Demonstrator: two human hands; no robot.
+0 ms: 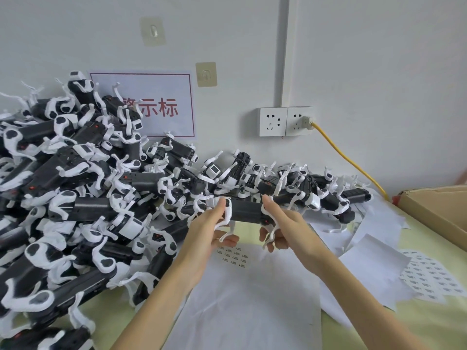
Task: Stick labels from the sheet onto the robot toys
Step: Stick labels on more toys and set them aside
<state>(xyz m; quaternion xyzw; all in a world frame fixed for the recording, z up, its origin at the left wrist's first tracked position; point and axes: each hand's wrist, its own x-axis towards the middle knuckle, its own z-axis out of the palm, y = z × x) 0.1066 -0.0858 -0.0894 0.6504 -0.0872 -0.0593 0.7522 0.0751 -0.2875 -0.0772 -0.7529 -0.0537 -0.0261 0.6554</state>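
Observation:
A black robot toy with white legs is held level above the table, between both hands. My left hand grips its left end, thumb on top and fingers curled under the white legs. My right hand grips the right end the same way. Below the toy lies a white label sheet with a few small printed labels near its top. A big heap of the same black-and-white robot toys fills the left side and runs along the wall to the right.
A second label sheet with several rows of labels lies at right among peeled white backing papers. A cardboard box stands at far right. A yellow cable drops from the wall socket. The table top is pale yellow-green.

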